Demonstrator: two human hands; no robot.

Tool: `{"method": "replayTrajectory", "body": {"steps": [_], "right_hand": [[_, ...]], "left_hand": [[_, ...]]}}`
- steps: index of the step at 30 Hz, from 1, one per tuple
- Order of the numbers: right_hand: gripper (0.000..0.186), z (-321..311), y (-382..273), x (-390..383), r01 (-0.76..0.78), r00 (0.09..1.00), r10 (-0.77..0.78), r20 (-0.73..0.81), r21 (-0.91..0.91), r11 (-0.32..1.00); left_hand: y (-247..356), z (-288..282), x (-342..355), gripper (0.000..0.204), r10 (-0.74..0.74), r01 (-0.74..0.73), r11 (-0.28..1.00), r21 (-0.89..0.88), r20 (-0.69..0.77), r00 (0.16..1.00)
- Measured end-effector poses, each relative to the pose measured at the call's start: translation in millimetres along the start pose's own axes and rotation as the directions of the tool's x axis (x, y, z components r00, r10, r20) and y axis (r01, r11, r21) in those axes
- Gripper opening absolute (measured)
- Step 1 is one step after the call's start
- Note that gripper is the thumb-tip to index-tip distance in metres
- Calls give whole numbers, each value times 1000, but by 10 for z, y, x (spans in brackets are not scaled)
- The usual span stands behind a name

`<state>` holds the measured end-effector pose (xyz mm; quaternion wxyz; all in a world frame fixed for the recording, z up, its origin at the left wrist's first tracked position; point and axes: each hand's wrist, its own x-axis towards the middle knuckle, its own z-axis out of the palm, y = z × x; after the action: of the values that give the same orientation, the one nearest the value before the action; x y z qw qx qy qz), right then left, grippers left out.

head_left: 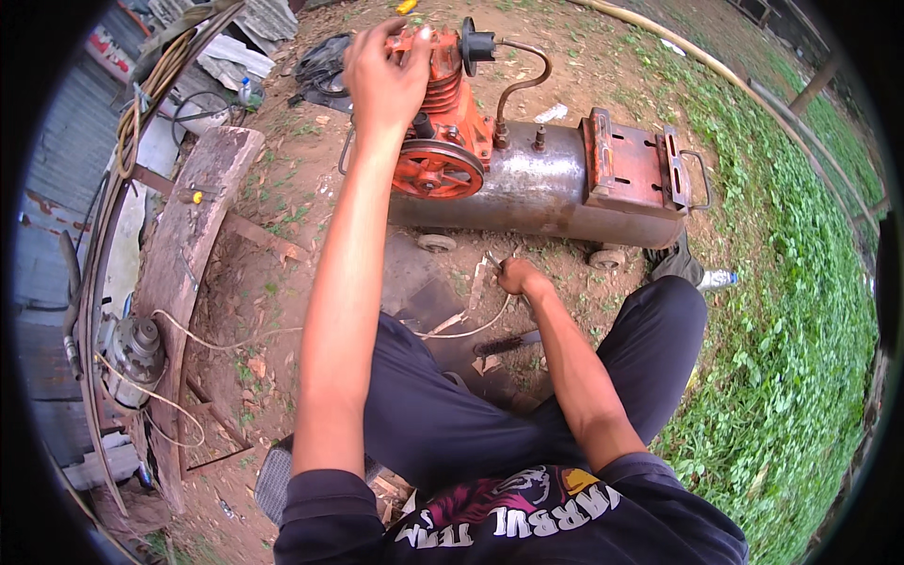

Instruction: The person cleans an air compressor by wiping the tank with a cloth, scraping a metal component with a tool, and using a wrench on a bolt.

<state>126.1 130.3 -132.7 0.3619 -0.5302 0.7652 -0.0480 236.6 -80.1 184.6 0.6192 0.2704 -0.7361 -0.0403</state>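
Observation:
My left hand (381, 80) reaches up and grips the top of the orange compressor pump (447, 108), just above its spoked flywheel (438, 169). A black cylindrical fitting (478, 47) and a curved pipe (537, 71) sit at the pump's right. The pump stands on a rusty steel tank (541, 179) with small wheels and an orange mounting plate (633, 167). Lower down, in front of the tank, my right hand (520, 275) is closed on a small metal piece (493, 259), with a thin pale cord (471, 330) hanging below it.
A weathered plank (212, 169) and a metal motor-like part (134, 363) lie at left beside corrugated sheets (61, 179). A black bundle (320, 66) is behind the pump. Grass (791, 358) and a long pole (697, 52) are at right; a dark cloth and bottle (716, 279) lie near my knee.

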Motion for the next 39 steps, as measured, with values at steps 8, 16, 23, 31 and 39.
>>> {"method": "replayTrajectory", "body": {"steps": [8, 16, 23, 31, 39], "right_hand": [[50, 53, -34, -41, -77, 994, 84, -67, 101, 992], [48, 212, -143, -6, -8, 1000, 6, 14, 142, 990], [51, 406, 88, 131, -15, 999, 20, -50, 93, 996], [37, 102, -14, 26, -87, 990, 51, 132, 283, 955], [33, -457, -408, -213, -88, 972, -73, 225, 630, 771]], "left_hand": [[-18, 81, 280, 31, -212, 176, 976, 128, 371, 904], [-410, -9, 372, 32, 38, 13, 996, -92, 532, 846], [-295, -41, 310, 35, -1, 7, 1000, -11, 464, 886], [-267, -109, 17, 33, 156, -167, 986, 16, 266, 951], [115, -688, -770, 37, -133, 153, 987, -41, 315, 940]]}}
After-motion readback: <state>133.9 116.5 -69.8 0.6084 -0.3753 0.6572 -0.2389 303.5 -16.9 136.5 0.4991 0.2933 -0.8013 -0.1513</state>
